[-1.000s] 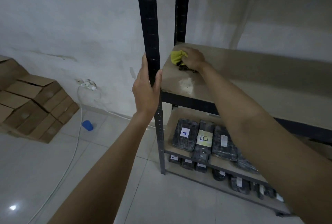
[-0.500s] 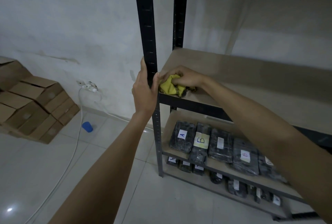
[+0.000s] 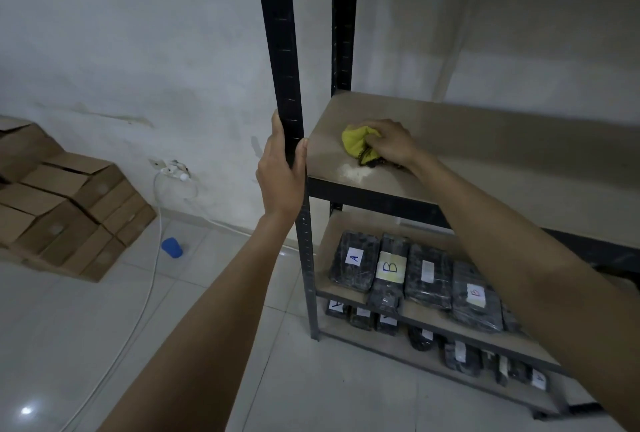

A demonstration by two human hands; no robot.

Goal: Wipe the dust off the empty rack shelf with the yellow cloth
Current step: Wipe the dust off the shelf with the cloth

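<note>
Over on the left a stack of cardboard boxes (image 3: 65,203) sits against the wall, with a white cable (image 3: 145,293) trailing across the tiled floor past a small blue cup (image 3: 172,247); none of it bears on the job. Next comes the left hand (image 3: 281,179), its fingers and thumb wrapped round the rack's near-left post (image 3: 282,57), which looks like a sound way to steady the frame while the other arm scrubs; just right of that post lies the empty shelf (image 3: 485,147), a pale board at about chest height, with a whitish patch of dust (image 3: 356,173) near its front edge. The right hand (image 3: 389,144) is curled over the bunched yellow cloth (image 3: 356,147), pressing it to the board near the left end, a little behind that patch; something dark shows under the cloth's near edge, though I cannot tell what. To do this stroke well, I would say keep the cloth flat and the pressure even, draw it toward the front over the pale patch, then work rightward in overlapping passes, since the long stretch to the right looks untouched; pushing dust off the front edge would drop it onto the wrapped, labelled packages (image 3: 391,270) on the shelf below, so gathering it into the cloth seems wiser.
</note>
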